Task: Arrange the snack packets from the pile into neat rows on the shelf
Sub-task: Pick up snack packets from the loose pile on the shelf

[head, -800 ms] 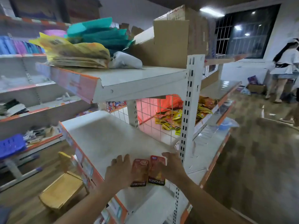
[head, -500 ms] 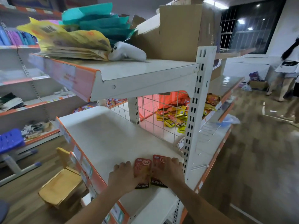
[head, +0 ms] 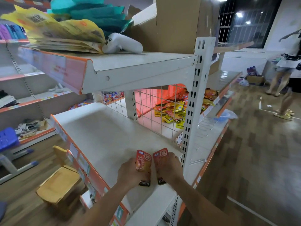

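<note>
Two red snack packets lie side by side on the white middle shelf, near its right end. My left hand rests on the left packet, covering its lower left. My right hand presses on the right packet, hiding most of its lower half. Both packets have black bottom strips with white letters. A pile of yellow and red snack packets lies behind the wire mesh on the far side of the shelf unit.
The upper shelf overhangs, carrying yellow and teal bags, a white controller and a cardboard box. A white perforated upright stands right of my hands. A small wooden chair sits lower left. People stand far right.
Both hands have stayed on the two packets; the packets now lie a little further apart and straighter. My head has moved closer to the shelf.
</note>
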`<state>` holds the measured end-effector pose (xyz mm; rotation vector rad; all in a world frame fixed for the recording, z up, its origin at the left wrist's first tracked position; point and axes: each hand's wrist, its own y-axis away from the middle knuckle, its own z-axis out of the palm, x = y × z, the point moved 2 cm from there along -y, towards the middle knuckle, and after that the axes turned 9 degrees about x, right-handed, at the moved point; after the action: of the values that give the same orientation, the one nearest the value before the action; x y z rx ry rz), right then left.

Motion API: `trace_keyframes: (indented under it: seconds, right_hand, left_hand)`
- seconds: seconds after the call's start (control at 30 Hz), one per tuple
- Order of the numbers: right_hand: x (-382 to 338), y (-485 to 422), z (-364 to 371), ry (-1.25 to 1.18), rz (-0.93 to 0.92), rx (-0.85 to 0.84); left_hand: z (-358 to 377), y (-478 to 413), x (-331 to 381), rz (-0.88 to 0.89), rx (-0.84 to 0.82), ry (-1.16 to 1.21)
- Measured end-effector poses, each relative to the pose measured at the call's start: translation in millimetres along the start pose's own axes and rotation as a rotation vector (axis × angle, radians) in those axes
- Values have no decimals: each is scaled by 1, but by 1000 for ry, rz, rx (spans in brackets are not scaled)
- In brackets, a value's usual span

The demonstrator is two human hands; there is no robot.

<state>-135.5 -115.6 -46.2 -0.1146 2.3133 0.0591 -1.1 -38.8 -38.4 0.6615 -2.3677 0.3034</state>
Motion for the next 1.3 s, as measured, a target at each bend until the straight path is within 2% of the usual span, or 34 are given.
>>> trace_keyframes:
  seconds: [0.1, 0.3, 0.47, 0.67, 0.87, 1.0, 1.3]
  right_hand:
    - [5, 4, -9, -126, 28, -17]
    - [34, 22, -35, -612, 66, -5]
    - [62, 17, -74, -773, 54, 44]
    - [108, -12, -135, -827, 80, 164]
    - [164, -75, -202, -807, 71, 279]
    - [207, -129, -247, -798, 87, 308]
    - [282, -240, -322, -697, 120, 296]
  left_hand:
    - [5, 10, 0, -27, 44, 170]
    - [25, 32, 17, -96, 56, 507]
    - [49, 40, 57, 25, 59, 602]
    - [96, 41, 131, 216, 50, 585]
    - [163, 13, 223, 274, -14, 564]
    - [212, -20, 285, 241, -7, 535]
    - [313, -88, 382, 117, -151, 655]
